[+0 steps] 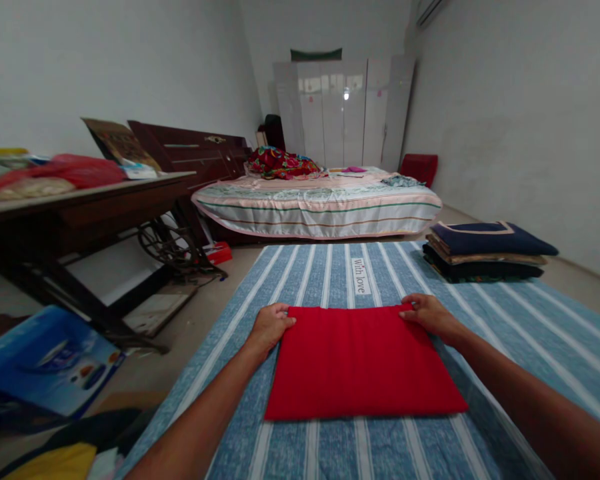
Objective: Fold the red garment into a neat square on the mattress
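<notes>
A red folded cloth (363, 367), probably a garment, lies as a flat rectangle on the blue-and-white striped bedcover (310, 267). At its far left corner, my left hand (270, 328) pinches the edge between thumb and fingers. The far right corner is pinched the same way by my right hand (430, 316). Between the two hands the far edge runs almost straight. To the right, a stack of folded clothes (487, 253) sits on the same cover, with a navy piece with a beige-trimmed neckline on top.
Beyond stands another bed (320, 207) with a patterned cover and a red floral bundle (283, 163). On the left are a sewing-machine table (80, 200) and a blue printed box (45, 363). White wardrobes (335, 113) line the back. Clothing (60, 460) lies at lower left.
</notes>
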{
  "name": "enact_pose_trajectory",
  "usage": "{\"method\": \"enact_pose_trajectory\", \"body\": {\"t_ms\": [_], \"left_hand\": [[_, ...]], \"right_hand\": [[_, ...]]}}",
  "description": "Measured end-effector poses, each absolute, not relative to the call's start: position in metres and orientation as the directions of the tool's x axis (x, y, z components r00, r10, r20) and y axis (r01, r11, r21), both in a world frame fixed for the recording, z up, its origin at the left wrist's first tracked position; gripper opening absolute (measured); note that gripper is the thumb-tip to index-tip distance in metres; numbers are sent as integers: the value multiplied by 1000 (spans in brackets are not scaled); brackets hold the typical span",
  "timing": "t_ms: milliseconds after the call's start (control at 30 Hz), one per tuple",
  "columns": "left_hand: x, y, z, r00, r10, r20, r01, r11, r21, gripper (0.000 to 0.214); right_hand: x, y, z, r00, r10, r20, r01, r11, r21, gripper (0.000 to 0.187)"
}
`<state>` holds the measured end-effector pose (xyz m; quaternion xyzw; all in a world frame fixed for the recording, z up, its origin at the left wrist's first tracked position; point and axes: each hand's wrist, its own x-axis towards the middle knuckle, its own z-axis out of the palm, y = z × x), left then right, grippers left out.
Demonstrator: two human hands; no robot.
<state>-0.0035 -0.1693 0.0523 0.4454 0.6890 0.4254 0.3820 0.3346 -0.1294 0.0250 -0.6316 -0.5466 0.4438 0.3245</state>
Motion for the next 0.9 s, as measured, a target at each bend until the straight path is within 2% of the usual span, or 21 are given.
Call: {"method": "enact_pose_trajectory", "body": {"t_ms": [233, 400, 500, 667, 767, 833, 900], "left_hand": [[-7, -166, 47, -283, 950, -131, 341, 228, 912, 33], [-6, -165, 50, -270, 960, -78, 311, 164, 936, 32], [-7, -162, 53, -250, 967, -45, 332, 129, 935, 32], [-12, -156, 44, -280, 958, -62, 502, 201, 841, 21], [-16, -154, 42, -323, 946, -14, 613, 221, 758, 25], [-18, -153, 46, -347, 938, -32, 626, 256, 737, 31], [-17, -152, 52, -354, 927, -127, 553, 316, 771, 37]], "right_hand": [[336, -127, 29, 23, 965, -261, 519, -235, -822, 29], [340, -122, 28, 13, 945, -327, 603, -269, -751, 14], [343, -120, 27, -7, 940, -342, 625, -263, -735, 18], [346, -117, 24, 15, 951, -308, 637, -246, -730, 21], [346, -115, 25, 21, 966, -258, 644, -210, -735, 19], [346, -114, 27, 19, 970, -240, 634, -198, -748, 18], [344, -114, 29, 17, 967, -253, 600, -212, -772, 20]]}}
